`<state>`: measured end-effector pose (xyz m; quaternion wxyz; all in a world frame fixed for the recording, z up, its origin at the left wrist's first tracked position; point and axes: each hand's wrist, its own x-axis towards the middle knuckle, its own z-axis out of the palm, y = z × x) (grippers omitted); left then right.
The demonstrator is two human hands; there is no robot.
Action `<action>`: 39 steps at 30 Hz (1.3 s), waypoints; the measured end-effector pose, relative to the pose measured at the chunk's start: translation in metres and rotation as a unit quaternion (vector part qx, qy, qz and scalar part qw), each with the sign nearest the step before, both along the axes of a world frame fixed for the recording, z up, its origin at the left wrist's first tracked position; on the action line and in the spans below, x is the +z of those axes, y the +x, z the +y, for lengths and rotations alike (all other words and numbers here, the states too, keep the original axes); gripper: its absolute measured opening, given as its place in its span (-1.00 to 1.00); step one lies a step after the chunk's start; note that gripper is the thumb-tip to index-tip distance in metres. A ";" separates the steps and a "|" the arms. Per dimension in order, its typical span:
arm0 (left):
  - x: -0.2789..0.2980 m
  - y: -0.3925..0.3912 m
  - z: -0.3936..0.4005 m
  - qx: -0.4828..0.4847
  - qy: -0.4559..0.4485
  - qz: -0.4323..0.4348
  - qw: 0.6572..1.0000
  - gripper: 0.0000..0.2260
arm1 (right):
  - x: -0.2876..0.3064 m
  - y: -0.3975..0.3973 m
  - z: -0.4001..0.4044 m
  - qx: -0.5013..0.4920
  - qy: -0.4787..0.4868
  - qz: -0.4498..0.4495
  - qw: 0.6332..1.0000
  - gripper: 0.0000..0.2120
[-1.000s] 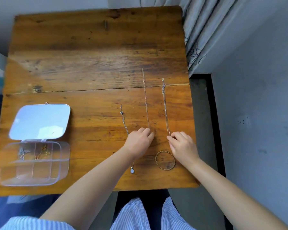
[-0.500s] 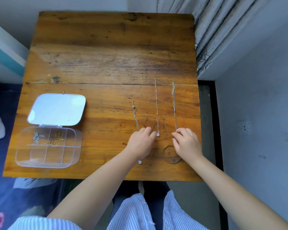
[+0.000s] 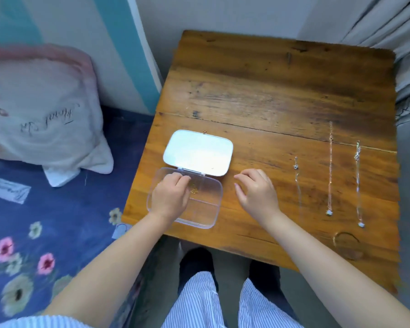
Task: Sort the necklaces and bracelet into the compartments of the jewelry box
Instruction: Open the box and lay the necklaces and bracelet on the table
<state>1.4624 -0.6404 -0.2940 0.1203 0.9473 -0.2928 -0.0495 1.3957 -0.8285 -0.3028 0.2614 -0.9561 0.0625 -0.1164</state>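
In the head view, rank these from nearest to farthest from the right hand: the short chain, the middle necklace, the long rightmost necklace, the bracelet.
From the right hand:
1. Short chain, just to its right.
2. Middle necklace, further right.
3. Long rightmost necklace and bracelet near the table's front edge: too close to call.

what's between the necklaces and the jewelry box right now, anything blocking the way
Only the right hand, resting on bare table between the jewelry box and the three necklaces. The lid is open, though the left hand covers the box's left compartments.
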 end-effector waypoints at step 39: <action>-0.061 0.078 0.054 0.000 0.154 0.138 0.978 -0.81 | -0.051 0.091 0.118 -0.027 0.114 0.412 0.904 -0.85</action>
